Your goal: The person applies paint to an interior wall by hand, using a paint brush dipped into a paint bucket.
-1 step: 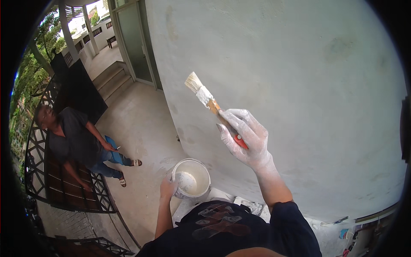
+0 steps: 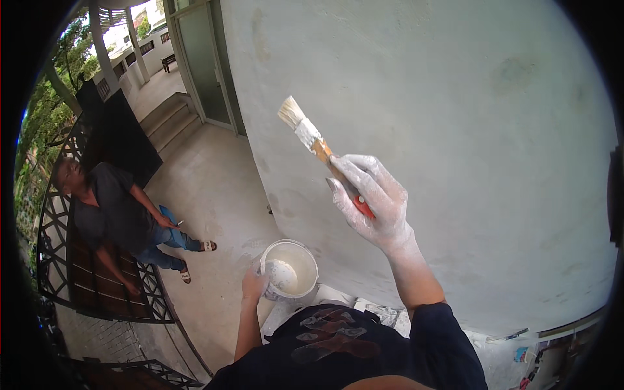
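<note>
My right hand (image 2: 377, 198), coated in white powder or paint, is closed round the handle of a paintbrush (image 2: 309, 133). The brush has pale bristles, a ferrule smeared white and a wooden handle with a red end. It is tilted up and to the left, in front of a pale grey wall (image 2: 429, 84); I cannot tell whether the bristles touch it. Lower down, my left hand (image 2: 255, 283) grips the left side of a white bucket (image 2: 312, 260), its fingers partly hidden. Some whitish stuff lies at the bottom of the bucket.
On the left a person (image 2: 123, 208) in a dark shirt and jeans stands by a black metal gate (image 2: 107, 292). Behind are steps (image 2: 170, 123) and a glass door (image 2: 205, 65). White-stained items (image 2: 380, 312) lie below the bucket, near the wall's foot.
My right hand has lifted the paintbrush slightly, up and a little to the left. The bucket and my left hand stay nearly where they were.
</note>
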`<state>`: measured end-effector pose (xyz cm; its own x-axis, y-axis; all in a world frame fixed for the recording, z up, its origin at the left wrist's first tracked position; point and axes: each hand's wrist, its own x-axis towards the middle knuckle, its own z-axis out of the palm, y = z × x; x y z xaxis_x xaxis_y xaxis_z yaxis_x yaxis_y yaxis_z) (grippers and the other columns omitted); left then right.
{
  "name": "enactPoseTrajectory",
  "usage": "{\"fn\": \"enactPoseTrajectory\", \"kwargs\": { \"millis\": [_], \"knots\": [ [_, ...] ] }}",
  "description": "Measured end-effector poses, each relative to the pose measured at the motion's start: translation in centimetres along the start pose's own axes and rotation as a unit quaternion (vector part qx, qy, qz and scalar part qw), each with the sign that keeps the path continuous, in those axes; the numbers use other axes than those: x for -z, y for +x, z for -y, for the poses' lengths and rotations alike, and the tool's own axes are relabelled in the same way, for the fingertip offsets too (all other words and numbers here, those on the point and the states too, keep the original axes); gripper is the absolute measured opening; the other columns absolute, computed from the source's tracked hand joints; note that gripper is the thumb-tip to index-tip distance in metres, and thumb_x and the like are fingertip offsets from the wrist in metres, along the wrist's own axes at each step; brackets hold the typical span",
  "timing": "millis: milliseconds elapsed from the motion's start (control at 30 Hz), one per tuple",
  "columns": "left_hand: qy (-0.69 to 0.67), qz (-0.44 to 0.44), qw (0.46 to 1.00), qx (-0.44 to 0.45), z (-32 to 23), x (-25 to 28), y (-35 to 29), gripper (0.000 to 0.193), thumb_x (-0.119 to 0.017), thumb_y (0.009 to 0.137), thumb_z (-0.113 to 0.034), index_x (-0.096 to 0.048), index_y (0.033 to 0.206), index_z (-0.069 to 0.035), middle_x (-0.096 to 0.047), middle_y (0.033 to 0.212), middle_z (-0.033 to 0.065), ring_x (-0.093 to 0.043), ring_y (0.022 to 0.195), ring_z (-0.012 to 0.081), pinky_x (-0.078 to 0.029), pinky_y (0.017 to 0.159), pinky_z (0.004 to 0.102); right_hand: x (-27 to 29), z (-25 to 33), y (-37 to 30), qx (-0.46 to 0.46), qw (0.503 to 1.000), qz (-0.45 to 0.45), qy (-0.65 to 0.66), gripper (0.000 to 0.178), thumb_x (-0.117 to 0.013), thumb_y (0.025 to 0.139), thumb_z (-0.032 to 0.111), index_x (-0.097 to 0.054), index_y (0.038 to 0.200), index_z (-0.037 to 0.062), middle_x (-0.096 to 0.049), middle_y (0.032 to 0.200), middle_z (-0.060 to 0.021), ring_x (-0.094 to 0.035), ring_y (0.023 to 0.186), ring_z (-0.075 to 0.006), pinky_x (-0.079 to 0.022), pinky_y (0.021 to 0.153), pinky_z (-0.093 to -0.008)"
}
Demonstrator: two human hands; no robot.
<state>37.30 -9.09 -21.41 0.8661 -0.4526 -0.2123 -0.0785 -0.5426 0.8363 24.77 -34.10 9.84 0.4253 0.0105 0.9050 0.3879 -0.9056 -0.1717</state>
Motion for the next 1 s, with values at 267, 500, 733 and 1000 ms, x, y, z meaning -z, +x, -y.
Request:
{"fn": "enactPoseTrajectory", "kwargs": {
  "millis": [267,500,733,1000],
  "knots": [
    [-0.068,-0.003,0.994,-0.089,0.4,-0.8,0.7,0.051,-0.068,0.080,-0.011,-0.062,0.130,-0.001,-0.069,0.119,0.0195,-0.065,0.111,0.0292,-0.047,0.097,0.0360,-3.5,0.5,10.4,0.135,0.988,-0.017,-0.070,0.034,-0.067,0.089,0.005,-0.058,0.121,-0.0034,-0.059,0.099,-0.0134,-0.064,0.081,-0.0287,-0.055,0.067,-0.0388],
    [-0.054,0.008,0.998,-0.032,0.9,-0.4,1.2,0.051,-0.068,0.078,-0.016,-0.064,0.127,-0.006,-0.069,0.116,0.0223,-0.065,0.111,0.0369,-0.049,0.097,0.0404,-5.0,0.9,12.4,0.099,0.980,0.057,-0.165,0.031,-0.066,0.088,0.006,-0.057,0.116,-0.0029,-0.058,0.092,-0.0123,-0.064,0.075,-0.0277,-0.055,0.063,-0.0395],
    [-0.055,-0.010,0.998,-0.011,1.0,-0.4,0.8,0.050,-0.069,0.080,-0.017,-0.063,0.128,-0.003,-0.070,0.113,0.0226,-0.067,0.105,0.0335,-0.050,0.092,0.0391,-3.8,2.4,10.9,0.060,0.965,0.162,-0.196,0.024,-0.068,0.085,0.002,-0.060,0.108,0.0003,-0.060,0.078,-0.0083,-0.063,0.064,-0.0246,-0.053,0.056,-0.0363],
    [-0.069,-0.012,0.997,-0.039,-0.2,-0.3,-0.3,0.052,-0.070,0.083,-0.017,-0.061,0.132,0.000,-0.069,0.118,0.0225,-0.066,0.109,0.0299,-0.049,0.093,0.0374,-3.8,2.5,14.0,0.131,0.977,0.022,-0.168,0.027,-0.070,0.084,0.002,-0.061,0.109,0.0011,-0.060,0.075,-0.0083,-0.063,0.062,-0.0230,-0.052,0.054,-0.0356]
  ]
}}
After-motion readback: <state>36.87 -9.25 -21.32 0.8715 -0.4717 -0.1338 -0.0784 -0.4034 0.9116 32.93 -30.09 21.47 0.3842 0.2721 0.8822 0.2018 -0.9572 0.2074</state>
